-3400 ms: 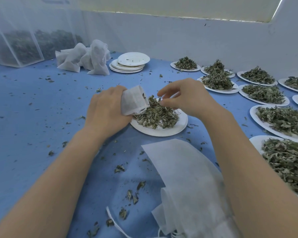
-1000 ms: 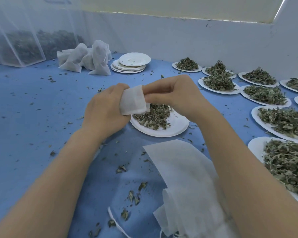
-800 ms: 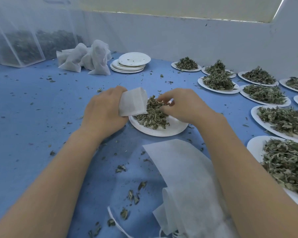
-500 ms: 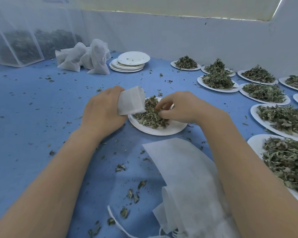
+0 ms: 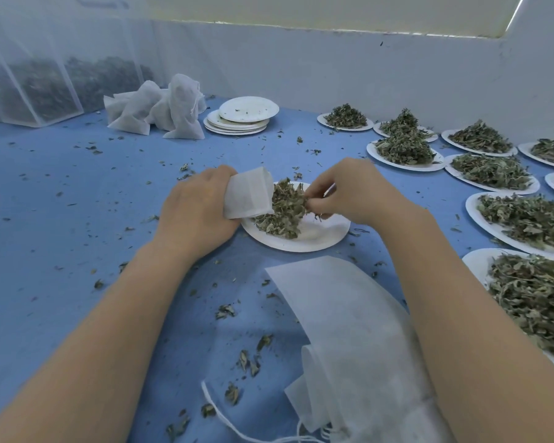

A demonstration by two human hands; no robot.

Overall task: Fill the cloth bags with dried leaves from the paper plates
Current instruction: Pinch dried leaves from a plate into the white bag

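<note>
A small white cloth bag [image 5: 248, 193] is gripped in the closed left hand [image 5: 196, 212], its mouth turned toward the heap of dried leaves [image 5: 283, 209] on a paper plate [image 5: 314, 238] at the centre of the blue table [image 5: 61, 219]. The right hand [image 5: 357, 193] pinches a tuft of those leaves between its fingertips, just beside the bag mouth. Flat empty bags [image 5: 349, 330] lie nearer; leaf-laden plates [image 5: 525, 215] stand right, stacked empty plates [image 5: 242, 116] and filled bags [image 5: 160, 108] behind.

empty plates [image 5: 243, 116] right of filled bags [image 5: 160, 111]; leaf plates [image 5: 493, 174] far right
</note>
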